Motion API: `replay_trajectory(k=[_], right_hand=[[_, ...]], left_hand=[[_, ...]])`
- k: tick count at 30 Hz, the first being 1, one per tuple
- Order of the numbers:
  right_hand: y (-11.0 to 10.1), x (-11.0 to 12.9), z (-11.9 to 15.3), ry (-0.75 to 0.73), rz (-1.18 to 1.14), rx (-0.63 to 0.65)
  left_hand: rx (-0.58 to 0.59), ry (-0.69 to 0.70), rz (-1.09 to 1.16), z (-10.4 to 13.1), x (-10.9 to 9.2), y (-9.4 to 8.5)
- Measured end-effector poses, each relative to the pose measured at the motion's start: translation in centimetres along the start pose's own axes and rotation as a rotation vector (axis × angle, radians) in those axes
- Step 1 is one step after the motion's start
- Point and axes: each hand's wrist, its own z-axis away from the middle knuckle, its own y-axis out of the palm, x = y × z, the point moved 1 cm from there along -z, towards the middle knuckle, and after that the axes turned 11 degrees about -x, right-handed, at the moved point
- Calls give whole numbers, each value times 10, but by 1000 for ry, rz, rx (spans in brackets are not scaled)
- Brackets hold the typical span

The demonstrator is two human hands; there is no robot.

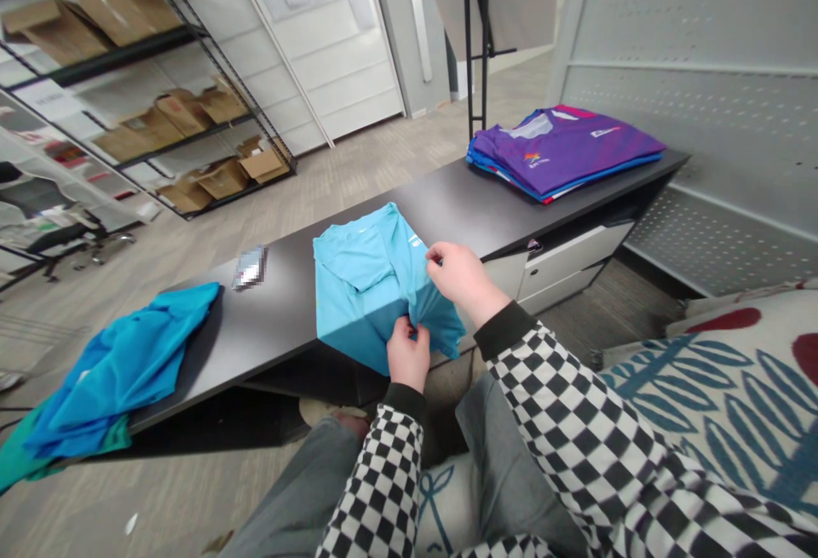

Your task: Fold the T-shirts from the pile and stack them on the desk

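Hands [434, 311] on turquoise shirt [364, 285], pinching.

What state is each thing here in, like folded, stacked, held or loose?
Light blue shirt: partly folded, hanging over the table edge.
Left hand: pinching the shirt's lower edge.
Right hand: gripping its right side.
Purple shirts: folded, stacked.
Blue clothes: loose heap.
Drawers: shut.
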Motion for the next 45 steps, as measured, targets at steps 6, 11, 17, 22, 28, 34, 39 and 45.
replay_trajectory(k=[6,11,17,22,28,34,39,45], right_hand=[[0,1,0,9,0,14],[-2,1,0,-2,-1,20],[-2,1,1,-3,-8,13],[-3,3,1,1,-7,18],[-2,2,1,-7,-16,16],[-8,3,3,-48,-86,12],[-31,2,4,-11,-426,-1],[-38,-42,24,156,-516,149]], left_hand=[[-118,77,-27,13,-8,-4],[-25,185,-156,14,-9,6],[88,-6,-264,3,7,10],[94,-43,-299,2,18,5],[79,-73,-366,2,13,-1],[70,-80,-388,-8,0,-5],[73,-71,-305,3,-3,-12],[-11,-109,-78,32,53,-70]])
